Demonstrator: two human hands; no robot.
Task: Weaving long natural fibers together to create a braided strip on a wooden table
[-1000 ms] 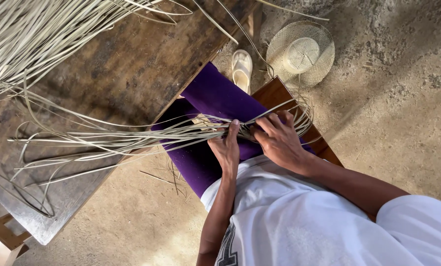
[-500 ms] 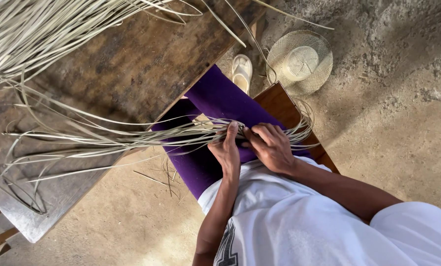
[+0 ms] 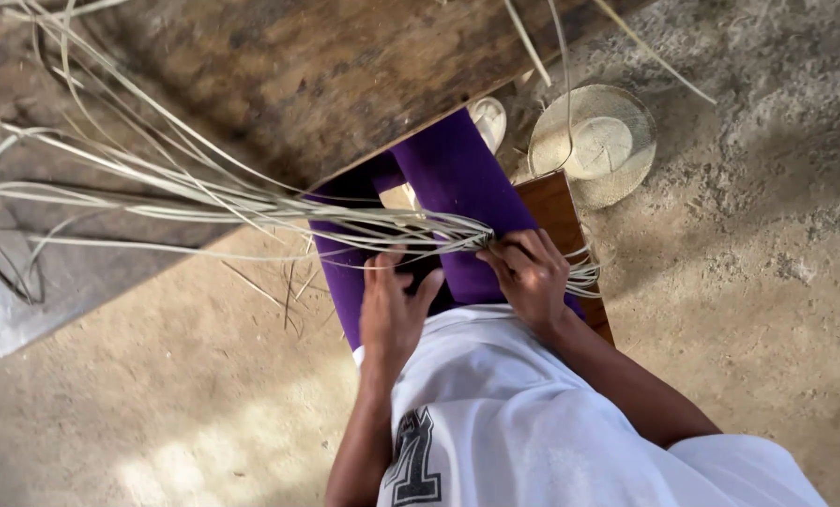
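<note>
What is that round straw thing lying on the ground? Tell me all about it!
The round pale woven straw hat lies flat on the sandy concrete floor, past the person's knees. It looks plaited from thin pale fibre, with a raised smooth middle and a wide, looser-woven brim around it. A long pale fibre strip crosses its left side. It sits beside the brown wooden seat. Neither hand touches it.
</note>
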